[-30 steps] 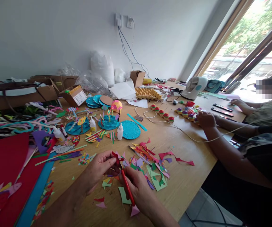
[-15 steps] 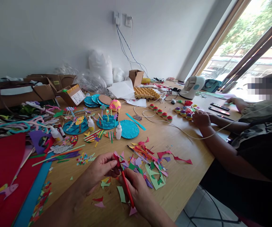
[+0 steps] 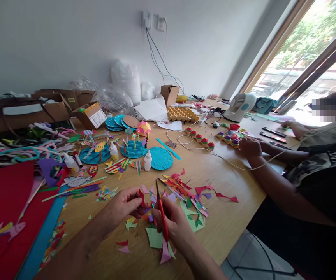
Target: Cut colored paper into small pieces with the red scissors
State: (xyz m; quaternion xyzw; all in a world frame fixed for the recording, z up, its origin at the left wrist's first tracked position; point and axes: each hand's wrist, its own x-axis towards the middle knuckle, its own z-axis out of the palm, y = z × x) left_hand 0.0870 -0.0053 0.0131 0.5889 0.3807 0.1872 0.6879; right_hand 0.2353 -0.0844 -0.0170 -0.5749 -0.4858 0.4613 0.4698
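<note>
My left hand [image 3: 128, 206] pinches a small red paper piece [image 3: 141, 197] between thumb and fingers. In my right hand [image 3: 172, 221] are red-handled scissors [image 3: 162, 216], their dark blades pointing up and away from me, beside the red piece and apart from it. Whether the blades are parted is hard to make out. Beneath and beyond my hands lie paper scraps in red, purple, pink and green, among them a light green scrap [image 3: 154, 237] and a pink scrap [image 3: 165, 252] near my right wrist. A thin pen-like stick [image 3: 168, 188] lies among the scraps.
White glue bottles [image 3: 147, 161] stand by a blue disc [image 3: 161, 158] and decorated blue plates [image 3: 94, 154]. Red card sheets [image 3: 4, 206] lie at left. To the right, a co-worker's hand [image 3: 251, 147] is at painted egg-carton pieces [image 3: 229, 139]. A white cable [image 3: 214, 152] crosses the table.
The scissors have moved right, away from the red paper in my left hand, and now point more upright. My left hand stays nearly in place. The view has shifted slightly.
</note>
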